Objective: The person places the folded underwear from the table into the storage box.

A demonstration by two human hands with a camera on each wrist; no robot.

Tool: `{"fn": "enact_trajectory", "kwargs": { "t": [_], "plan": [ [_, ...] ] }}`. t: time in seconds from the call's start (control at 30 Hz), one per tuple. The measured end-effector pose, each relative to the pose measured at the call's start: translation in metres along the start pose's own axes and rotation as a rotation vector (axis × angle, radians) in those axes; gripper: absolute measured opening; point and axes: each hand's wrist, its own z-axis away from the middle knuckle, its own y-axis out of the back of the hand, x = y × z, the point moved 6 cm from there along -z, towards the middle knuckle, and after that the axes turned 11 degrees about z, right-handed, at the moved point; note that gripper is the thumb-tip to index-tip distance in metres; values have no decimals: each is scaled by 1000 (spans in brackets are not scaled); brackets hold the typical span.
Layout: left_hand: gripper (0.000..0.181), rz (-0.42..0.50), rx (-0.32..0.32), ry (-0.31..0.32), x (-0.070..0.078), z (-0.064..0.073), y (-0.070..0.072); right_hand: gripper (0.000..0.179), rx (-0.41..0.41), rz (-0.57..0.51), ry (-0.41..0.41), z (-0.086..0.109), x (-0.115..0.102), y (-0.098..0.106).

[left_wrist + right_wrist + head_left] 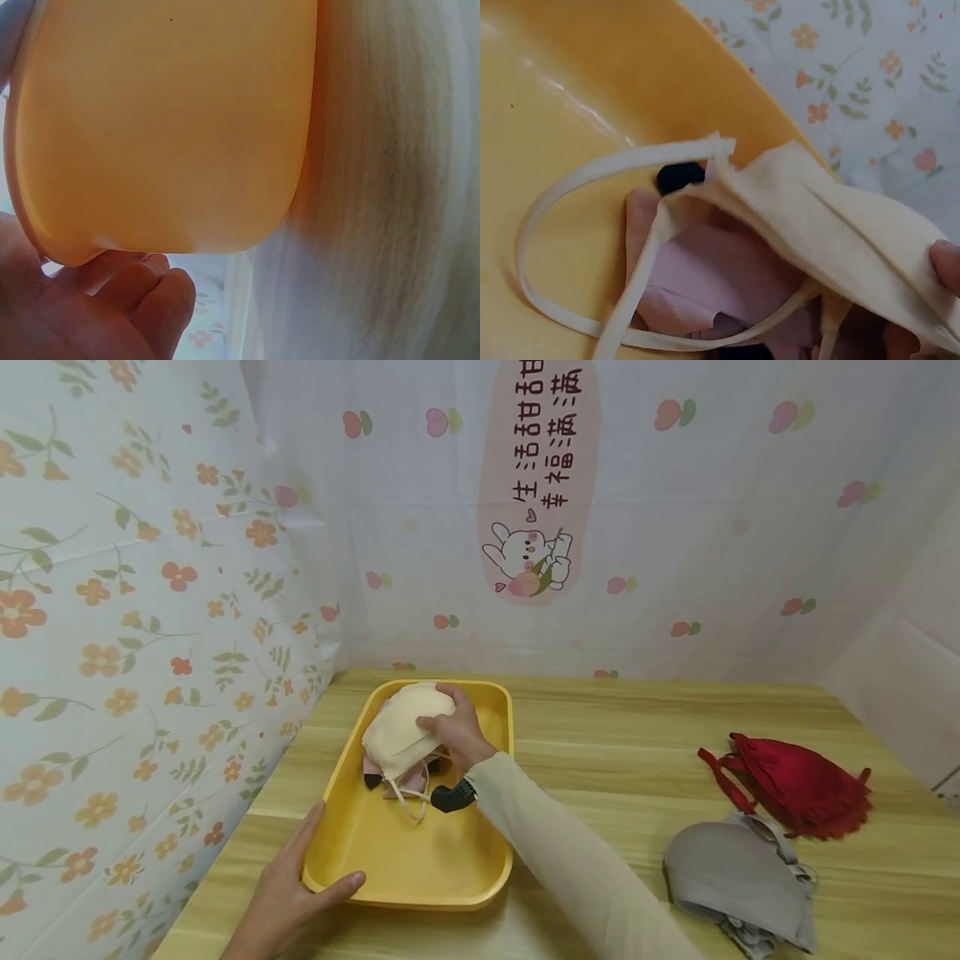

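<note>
A cream bra [408,727] with thin straps is in my right hand [459,727], thumb on top of the folded cups, at the far end of a yellow plastic basin [405,868]. Beneath it lies a pink garment [720,270] with dark parts, largely covered by the bra. One strap loops over the basin floor in the right wrist view. My left hand [285,893] grips the basin's near left corner. Its thumb lies at the near rim, and its fingers bend against the outer wall in the left wrist view.
On the wooden table [600,752], to the right, lie a red bra [802,781] and a grey bra [738,877], close together. A flowered sheet [150,610] hangs on the left, and a printed curtain [420,510] stands behind the table.
</note>
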Motion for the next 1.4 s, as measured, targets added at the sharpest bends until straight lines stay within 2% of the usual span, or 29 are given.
{"fn": "enact_trajectory", "kwargs": {
  "t": [0.17,0.37,0.5,0.7,0.83,1.0,1.2,1.3,1.4],
  "plan": [
    [111,12,11,-2,-1,1,1,64,75,181,53,-4,4,-4],
    [111,22,14,-15,0,0,-2,59,178,442,214,-3,-2,-1],
    [111,34,11,-17,1,-1,-2,54,178,576,287,-3,-7,1],
    [111,17,13,-15,1,1,-1,54,133,700,320,-1,-10,4],
    [111,17,8,-16,2,1,-3,56,107,733,328,0,-9,7],
    [111,20,3,-17,1,0,-6,59,68,760,293,1,-7,12],
    [111,7,6,-26,1,-1,-7,66,39,776,270,7,-13,28],
    [111,-1,-6,-15,0,0,-5,69,-7,716,198,8,-16,36],
    [110,-5,-12,-13,0,-1,-2,70,-56,608,131,8,-19,43]
  ]
}}
